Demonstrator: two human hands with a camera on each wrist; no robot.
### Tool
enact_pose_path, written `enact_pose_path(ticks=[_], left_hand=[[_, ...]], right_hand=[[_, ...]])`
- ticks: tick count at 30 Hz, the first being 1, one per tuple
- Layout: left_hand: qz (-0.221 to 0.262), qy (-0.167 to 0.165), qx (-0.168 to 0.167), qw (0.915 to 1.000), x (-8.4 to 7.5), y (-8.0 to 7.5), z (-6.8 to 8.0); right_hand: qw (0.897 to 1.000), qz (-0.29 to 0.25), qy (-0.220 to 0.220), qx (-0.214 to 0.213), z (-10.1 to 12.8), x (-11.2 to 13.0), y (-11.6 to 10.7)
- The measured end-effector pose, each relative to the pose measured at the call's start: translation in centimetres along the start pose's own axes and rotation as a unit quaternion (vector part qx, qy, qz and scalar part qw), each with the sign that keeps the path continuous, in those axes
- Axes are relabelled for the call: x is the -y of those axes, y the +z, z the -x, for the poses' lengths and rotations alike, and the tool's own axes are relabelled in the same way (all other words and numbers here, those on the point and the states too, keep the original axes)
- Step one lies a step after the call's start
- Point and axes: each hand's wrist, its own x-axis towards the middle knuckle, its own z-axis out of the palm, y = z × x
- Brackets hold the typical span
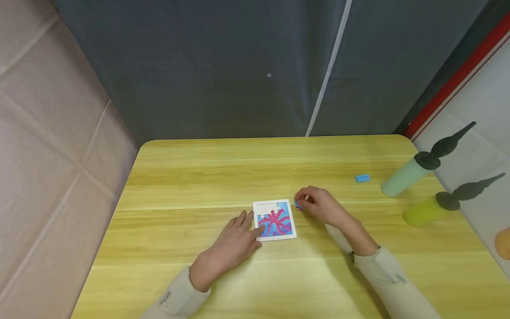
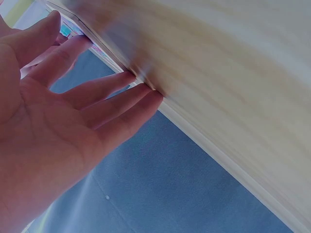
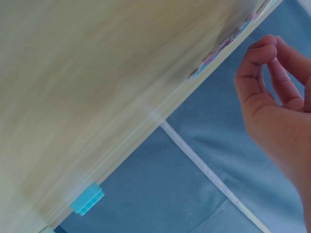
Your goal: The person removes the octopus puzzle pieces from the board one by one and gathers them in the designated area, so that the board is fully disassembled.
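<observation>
A small square puzzle (image 1: pixel 275 220) with a pink octopus on blue sits in a white frame on the wooden table (image 1: pixel 199 177). Its top left slot shows white. My left hand (image 1: pixel 253 223) lies flat beside the puzzle's left edge, fingers straight, thumb touching the lower left corner. The left wrist view shows those straight fingers (image 2: pixel 107 90) against the table and the puzzle (image 2: pixel 68 30). My right hand (image 1: pixel 301 202) is just right of the puzzle and pinches a small blue and pink puzzle piece (image 1: pixel 298 205). In the right wrist view the fingertips (image 3: pixel 266 48) are pinched together and the piece is hidden.
A small blue brick (image 1: pixel 362 178) lies at the table's right, also seen as the blue brick (image 3: pixel 87 199). A pale green bottle (image 1: pixel 402 179) and a yellow bottle (image 1: pixel 424 212) with dark spouts stand at the right edge. A dark curtain (image 1: pixel 239 66) hangs behind the table.
</observation>
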Motion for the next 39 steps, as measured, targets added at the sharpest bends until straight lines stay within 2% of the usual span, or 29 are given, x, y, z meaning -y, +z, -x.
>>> enact_pose_path(ticks=[18, 25, 39], left_hand=[[-0.011, 0.001, -0.001, 0.9999, 0.1, 0.0, -0.1], [-0.017, 0.001, 0.002, 0.9999, 0.1, -0.1, -0.1], [-0.018, -0.001, 0.004, 0.9998, 0.1, -0.1, -0.1]], right_hand=[[0.999, 0.011, -0.010, 0.046, -0.8, 1.3, 1.7], [0.998, 0.020, -0.026, 0.057, -0.9, 1.6, 2.1], [0.995, 0.033, -0.032, 0.083, -1.0, 1.7, 2.5]])
